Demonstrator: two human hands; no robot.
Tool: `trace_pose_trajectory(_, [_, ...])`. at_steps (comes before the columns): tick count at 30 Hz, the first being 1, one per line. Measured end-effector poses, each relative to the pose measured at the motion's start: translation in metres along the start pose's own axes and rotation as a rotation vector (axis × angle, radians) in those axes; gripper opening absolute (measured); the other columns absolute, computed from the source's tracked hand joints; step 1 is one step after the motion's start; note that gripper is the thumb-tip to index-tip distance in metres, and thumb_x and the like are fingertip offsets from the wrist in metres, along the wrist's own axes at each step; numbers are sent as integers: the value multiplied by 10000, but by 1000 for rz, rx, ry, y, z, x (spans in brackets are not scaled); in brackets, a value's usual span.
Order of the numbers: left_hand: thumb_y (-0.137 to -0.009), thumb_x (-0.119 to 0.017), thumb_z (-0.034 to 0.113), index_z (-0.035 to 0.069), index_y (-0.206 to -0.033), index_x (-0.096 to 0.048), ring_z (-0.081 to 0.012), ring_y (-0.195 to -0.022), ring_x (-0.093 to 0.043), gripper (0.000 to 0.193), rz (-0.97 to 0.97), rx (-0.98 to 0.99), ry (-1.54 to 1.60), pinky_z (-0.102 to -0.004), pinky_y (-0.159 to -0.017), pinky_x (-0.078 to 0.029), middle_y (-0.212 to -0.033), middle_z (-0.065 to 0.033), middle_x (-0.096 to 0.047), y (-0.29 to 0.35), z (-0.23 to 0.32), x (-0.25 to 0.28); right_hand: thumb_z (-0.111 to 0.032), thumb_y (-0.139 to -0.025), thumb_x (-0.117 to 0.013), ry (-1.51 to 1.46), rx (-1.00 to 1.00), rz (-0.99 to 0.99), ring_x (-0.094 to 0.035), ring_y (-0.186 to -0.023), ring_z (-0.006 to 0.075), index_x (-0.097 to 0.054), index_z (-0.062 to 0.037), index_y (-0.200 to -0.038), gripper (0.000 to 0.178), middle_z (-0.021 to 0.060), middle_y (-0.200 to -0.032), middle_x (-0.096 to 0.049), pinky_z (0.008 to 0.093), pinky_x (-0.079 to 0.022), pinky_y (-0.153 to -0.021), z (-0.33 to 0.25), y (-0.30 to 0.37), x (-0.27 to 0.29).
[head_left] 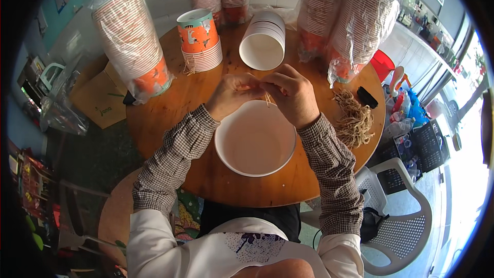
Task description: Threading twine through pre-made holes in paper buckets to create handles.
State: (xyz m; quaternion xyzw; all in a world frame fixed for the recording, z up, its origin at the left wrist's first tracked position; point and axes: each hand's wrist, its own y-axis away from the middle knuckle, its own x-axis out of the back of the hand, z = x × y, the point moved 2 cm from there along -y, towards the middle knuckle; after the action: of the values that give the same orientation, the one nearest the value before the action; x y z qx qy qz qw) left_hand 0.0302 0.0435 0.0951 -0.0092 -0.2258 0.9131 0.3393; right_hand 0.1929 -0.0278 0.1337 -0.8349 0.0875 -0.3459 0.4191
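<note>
A wide white paper bucket (256,141) stands in front of me, its open mouth facing up. Over its far rim my left hand (235,94) and my right hand (294,94) meet, fingertips pinched together. Short ends of a thin beige string (268,100) hang down between them at the rim. The fingers hide the rest of the string, so whether it passes through the bucket's wall cannot be seen. To the right of my right forearm lies a loose heap of similar beige strings (355,119), with a small black object (366,97) beside it.
On the round wooden table (206,183), nested white buckets (262,46) lie sideways beyond my hands. Orange-and-green buckets (198,38) stand upside down nearby. Tall plastic-wrapped bucket stacks (135,41) line the far edge. A grey chair (401,231) and black crates (424,146) are at right.
</note>
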Motion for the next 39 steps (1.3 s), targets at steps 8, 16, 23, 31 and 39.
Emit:
trace_pose_trajectory(8, [-813,-701,94,0,-833,-676,-138,-754,-639,99,-57,-104,-439,-277,-680,-519,-803,-55,-642,-9,-9,-15,-66,-765,-702,186,130,103,-626,-718,230,-664,-76,-816,64,42,-810,-596,338,-512,-597,-2,-7,21])
trace_pose_trajectory(16, [-788,-698,72,-5,-775,-642,-179,-707,-637,97,-118,-3,-695,-299,-635,-495,-762,-84,-622,-8,-5,-34,-27,-761,-711,253,245,179,-611,-686,234,-668,-45,-827,81,50,-789,-590,329,-497,-591,-16,-19,46])
trace_pose_trajectory(23, [-798,-651,41,16,-809,-578,-310,-689,-603,78,-7,-289,-872,-382,-609,-476,-749,-134,-590,-18,-24,-6,-116,-808,-663,175,-85,0,-624,-676,310,-659,-62,-836,61,96,-771,-628,387,-496,-595,-11,-3,72])
trace_pose_trajectory(31, [-834,-660,15,-2,-976,-623,-198,-772,-645,148,241,-251,-811,-295,-693,-518,-843,-107,-633,-12,-12,15,-82,-937,-595,-1016,-610,-425,-580,-599,59,-617,-31,-1151,221,14,-822,-647,183,-455,-517,-36,38,83])
trace_pose_trajectory(39, [-1035,-357,412,-26,-1177,-569,-166,-858,-625,507,20,105,384,-310,-792,-516,-953,-89,-647,83,47,-81,-9,-948,-541,-1526,-558,-162,-659,-786,140,-608,10,-1102,169,103,-990,-671,256,-563,-643,-37,70,44])
